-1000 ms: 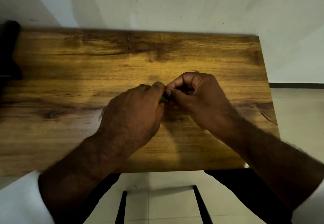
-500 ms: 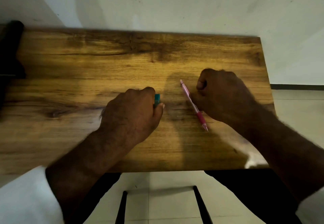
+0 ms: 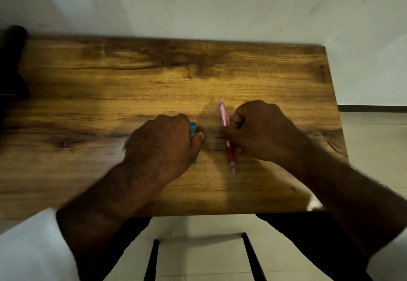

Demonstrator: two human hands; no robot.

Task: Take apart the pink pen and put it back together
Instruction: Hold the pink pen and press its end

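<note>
- Right hand (image 3: 262, 131): the grip is curled, thumb and fingertips touching the mid-barrel of the pink pen (image 3: 226, 133). Whether the pen is pinched or merely touched cannot be told.
- Pink pen: lies flat on the counter (image 3: 110, 82), just inboard of the right grip, running from a far end beyond the knuckles to a darker near end that projects toward the person. It appears whole; no separated part is visible.
- Left hand (image 3: 163, 146): the grip is clenched knuckles-up around a teal object (image 3: 193, 130), which shows at the far side of the fist and again at its near edge. What the object is cannot be told.
- Between the two grips: a bare strip of counter; the hands are near each other but apart.
- Outward of the grips: the rest of the counter carries nothing else that can be made out.
- Step in hand (judgement): pick-up of the pen, ahead of disassembly.
- Next move (judgement): calls for a firm pinch on the barrel, a lift off the counter, and a second grip on the opposite end to twist or pull. The left hand must first release the teal object.
</note>
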